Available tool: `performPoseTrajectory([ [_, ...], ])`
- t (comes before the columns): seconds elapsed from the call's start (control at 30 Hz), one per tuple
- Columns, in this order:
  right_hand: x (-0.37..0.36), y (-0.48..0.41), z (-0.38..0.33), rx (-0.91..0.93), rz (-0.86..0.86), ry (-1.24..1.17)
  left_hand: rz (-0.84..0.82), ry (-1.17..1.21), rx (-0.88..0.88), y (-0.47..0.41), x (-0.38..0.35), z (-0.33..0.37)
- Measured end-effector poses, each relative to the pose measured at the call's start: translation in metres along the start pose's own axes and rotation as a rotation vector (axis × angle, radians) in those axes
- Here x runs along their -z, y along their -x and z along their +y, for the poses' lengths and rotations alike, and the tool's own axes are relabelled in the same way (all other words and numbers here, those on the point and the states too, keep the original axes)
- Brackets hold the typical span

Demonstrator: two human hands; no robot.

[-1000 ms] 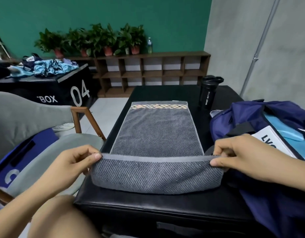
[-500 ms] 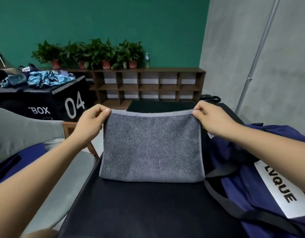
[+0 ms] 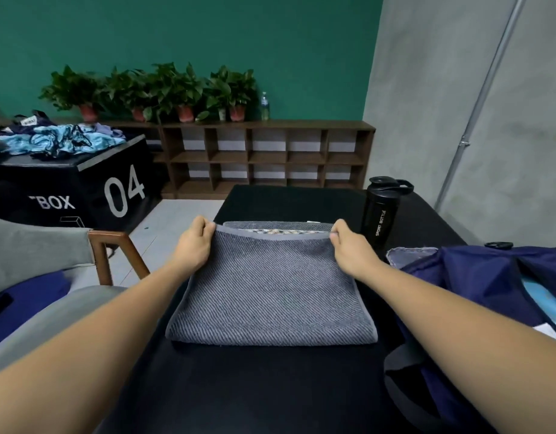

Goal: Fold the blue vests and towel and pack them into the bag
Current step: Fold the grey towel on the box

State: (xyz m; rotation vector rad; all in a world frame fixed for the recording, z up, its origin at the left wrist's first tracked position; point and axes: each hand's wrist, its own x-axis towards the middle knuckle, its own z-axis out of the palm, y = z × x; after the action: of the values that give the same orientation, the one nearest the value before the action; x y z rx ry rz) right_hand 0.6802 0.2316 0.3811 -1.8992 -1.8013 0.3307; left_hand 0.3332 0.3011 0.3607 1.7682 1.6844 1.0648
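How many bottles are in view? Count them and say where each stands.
2. A black sport bottle stands on the black table, right of the towel; a clear water bottle stands on the wooden shelf beside the potted plants. Others may be hidden.

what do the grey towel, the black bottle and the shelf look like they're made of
Grey towel: probably cotton terry, matte, with diagonal ribbing and a flat hemmed edge. Black bottle: likely plastic, faint sheen, printed white lettering. Shelf: brown wood or wood-look laminate; grain too small to tell.
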Motion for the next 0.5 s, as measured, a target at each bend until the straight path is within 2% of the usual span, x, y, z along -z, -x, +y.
performPoseTrajectory([
  [0.2,-0.021,-0.010,0.015,-0.038,-0.063,0.106,-0.092,-0.166,-0.019,-0.005,-0.019,-0.019],
  [0.5,-0.007,0.011,0.006,-0.092,-0.172,0.256,-0.110,-0.229,-0.029,0.031,-0.005,-0.023],
])
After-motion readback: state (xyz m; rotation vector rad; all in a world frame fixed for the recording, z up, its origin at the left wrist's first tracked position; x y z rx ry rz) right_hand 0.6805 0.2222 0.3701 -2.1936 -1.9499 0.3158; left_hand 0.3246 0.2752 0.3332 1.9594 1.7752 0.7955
